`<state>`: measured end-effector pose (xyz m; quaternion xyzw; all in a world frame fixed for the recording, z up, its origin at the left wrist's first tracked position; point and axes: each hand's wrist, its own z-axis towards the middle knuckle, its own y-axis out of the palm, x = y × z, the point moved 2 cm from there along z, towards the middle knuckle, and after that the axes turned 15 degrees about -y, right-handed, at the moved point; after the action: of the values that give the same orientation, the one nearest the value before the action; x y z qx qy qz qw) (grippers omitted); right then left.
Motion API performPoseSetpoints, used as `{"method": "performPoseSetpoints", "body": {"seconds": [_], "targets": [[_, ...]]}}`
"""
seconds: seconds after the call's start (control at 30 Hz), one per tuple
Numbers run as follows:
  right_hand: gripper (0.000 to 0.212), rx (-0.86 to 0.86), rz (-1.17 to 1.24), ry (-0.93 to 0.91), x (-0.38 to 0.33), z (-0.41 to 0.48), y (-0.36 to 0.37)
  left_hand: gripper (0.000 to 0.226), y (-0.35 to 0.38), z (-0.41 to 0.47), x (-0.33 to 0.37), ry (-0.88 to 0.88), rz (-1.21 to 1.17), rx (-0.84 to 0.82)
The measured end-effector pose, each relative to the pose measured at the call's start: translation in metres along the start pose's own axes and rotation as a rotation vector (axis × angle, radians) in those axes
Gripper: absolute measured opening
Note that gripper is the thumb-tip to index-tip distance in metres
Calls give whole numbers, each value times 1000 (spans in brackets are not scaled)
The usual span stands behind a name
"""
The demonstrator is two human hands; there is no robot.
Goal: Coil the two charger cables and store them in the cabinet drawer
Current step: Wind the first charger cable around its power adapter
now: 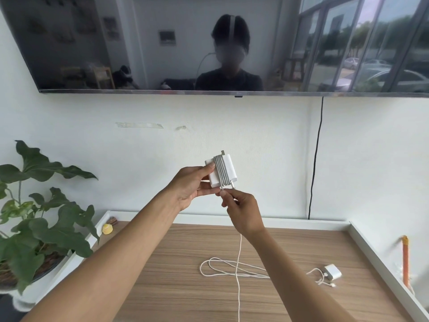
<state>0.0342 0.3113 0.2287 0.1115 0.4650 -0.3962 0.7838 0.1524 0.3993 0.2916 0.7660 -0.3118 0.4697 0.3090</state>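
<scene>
Left hand (189, 187) grips the white charger brick (220, 173) above the wooden cabinet top (185, 296), with cable wound round the brick in several turns. Right hand (242, 211) pinches that cable (239, 252) (its loose tail hangs down toward the cabinet top). Second charger (333, 271) lies on the cabinet top's right side, cord loose.

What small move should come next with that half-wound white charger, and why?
Probably another turn: the right hand pinches the white cable below the white square charger brick in the left hand, and slack lies on the wooden tabletop.
</scene>
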Motion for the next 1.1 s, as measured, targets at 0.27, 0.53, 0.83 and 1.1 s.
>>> {"method": "performPoseSetpoints", "body": {"seconds": [0.27, 0.53, 0.83, 1.1], "targets": [[35, -235, -89, 51, 17, 20, -30, 31, -2, -15, 6, 108, 512, -173], [21, -561, -253, 91, -14, 54, -56, 24, -4, -20, -5, 134, 943, -166], [22, -557, -557, -1, -39, 52, -50, 22, -15, -8, -14, 209, 1097, 139], [23, -446, -773, -166, -59, 39, -30, 32, -14, -3, -7, 245, 1008, 406]]}}
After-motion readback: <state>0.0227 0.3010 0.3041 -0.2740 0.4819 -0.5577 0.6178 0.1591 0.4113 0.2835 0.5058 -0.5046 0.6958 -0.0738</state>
